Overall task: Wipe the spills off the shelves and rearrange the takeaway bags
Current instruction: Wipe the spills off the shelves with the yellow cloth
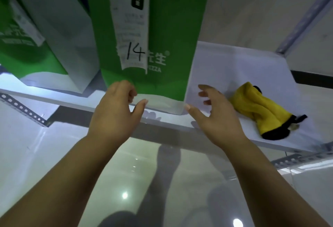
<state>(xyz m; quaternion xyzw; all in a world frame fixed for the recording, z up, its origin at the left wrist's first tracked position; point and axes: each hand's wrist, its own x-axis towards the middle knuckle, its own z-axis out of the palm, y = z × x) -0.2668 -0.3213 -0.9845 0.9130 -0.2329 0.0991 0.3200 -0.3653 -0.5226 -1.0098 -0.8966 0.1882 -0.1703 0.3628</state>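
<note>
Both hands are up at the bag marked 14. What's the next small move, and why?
Probably bring both hands in onto the lower corners of the bag marked 14 and take hold. The left hand and right hand flank its base with loose fingers, neither clearly gripping. The bag sits at the front edge of the shelf, and the yellow cloth lies set aside to its right.

The white shelf bears a numbered green bag, a second green bag and a yellow cloth.
</note>
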